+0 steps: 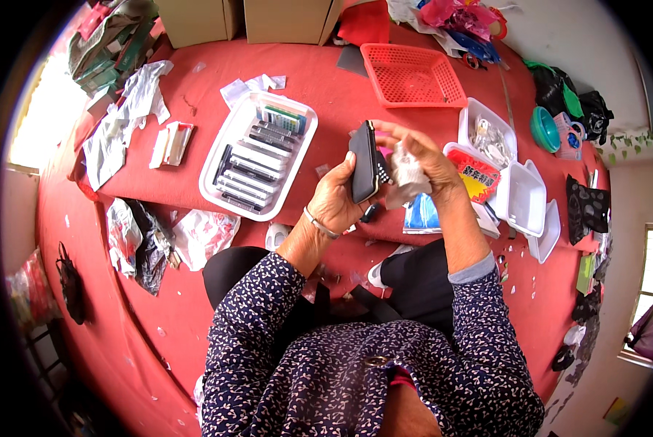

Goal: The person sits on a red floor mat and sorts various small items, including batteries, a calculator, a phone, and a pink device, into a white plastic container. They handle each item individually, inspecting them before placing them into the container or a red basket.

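In front of my body, my left hand [335, 195] grips a flat black case [362, 166] with a thin gold-coloured edge, held upright and tilted. Close beside it, my right hand [427, 162] has its fingers curled round a crumpled whitish wrapper [408, 173]. The wrapper hangs right next to the case's right side; I cannot tell whether they touch. Small dark beads or dots show between the two. To the left of my hands, a white plastic tray [208, 173] holds several slim black and white items in a row.
Past my hands lies a red mesh basket [414, 76]. White plastic tubs [523, 197] and a red-yellow printed card [475, 173] are on the right. Crumpled plastic bags [206, 237] and a small packet [172, 144] lie left. Cardboard boxes [286, 20] stand at the back.
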### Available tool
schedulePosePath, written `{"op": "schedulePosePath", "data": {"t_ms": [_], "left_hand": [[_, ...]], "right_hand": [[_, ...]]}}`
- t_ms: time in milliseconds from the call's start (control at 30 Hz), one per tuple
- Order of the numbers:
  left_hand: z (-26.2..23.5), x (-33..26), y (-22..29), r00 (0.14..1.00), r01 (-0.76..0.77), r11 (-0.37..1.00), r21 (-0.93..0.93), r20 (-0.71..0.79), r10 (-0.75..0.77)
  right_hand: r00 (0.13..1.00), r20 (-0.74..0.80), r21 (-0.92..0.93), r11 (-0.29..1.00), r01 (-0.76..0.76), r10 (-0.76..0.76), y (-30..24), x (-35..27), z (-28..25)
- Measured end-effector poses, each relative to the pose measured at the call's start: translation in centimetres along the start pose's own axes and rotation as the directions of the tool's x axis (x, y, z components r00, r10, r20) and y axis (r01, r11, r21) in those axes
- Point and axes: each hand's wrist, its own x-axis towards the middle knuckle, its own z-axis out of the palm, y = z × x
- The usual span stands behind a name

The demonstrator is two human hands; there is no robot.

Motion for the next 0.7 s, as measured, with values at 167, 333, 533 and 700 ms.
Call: {"op": "schedulePosePath", "data": {"t_ms": [167, 333, 533, 700], "left_hand": [[-0.9, 0.3, -0.7, 0.998, 0.037, 0.999, 0.020, 0.048, -0.038], [-0.4, 0.1, -0.6, 0.997, 0.055, 0.991, 0.120, 0.041, -0.060], [-0.5, 0.5, -0.9, 1.000, 0.003, 0.927, 0.376, -0.019, 0.004], [-0.6, 0.4, -0.9, 0.998, -0.004, 0.902, 0.432, -0.055, 0.030]], "right_hand": [[0.988, -0.020, -0.038, 0.987, -0.154, 0.153, 0.2, 0.0, 1.3], [0.981, -0.018, 0.047, 0.980, -0.193, 0.194, -0.3, -0.5, 1.6], [0.975, -0.168, -0.049, 0.987, -0.152, 0.142, 0.2, -0.3, 0.7], [0.953, -0.246, -0.148, 0.965, -0.217, 0.176, 0.1, -0.5, 0.8]]}}
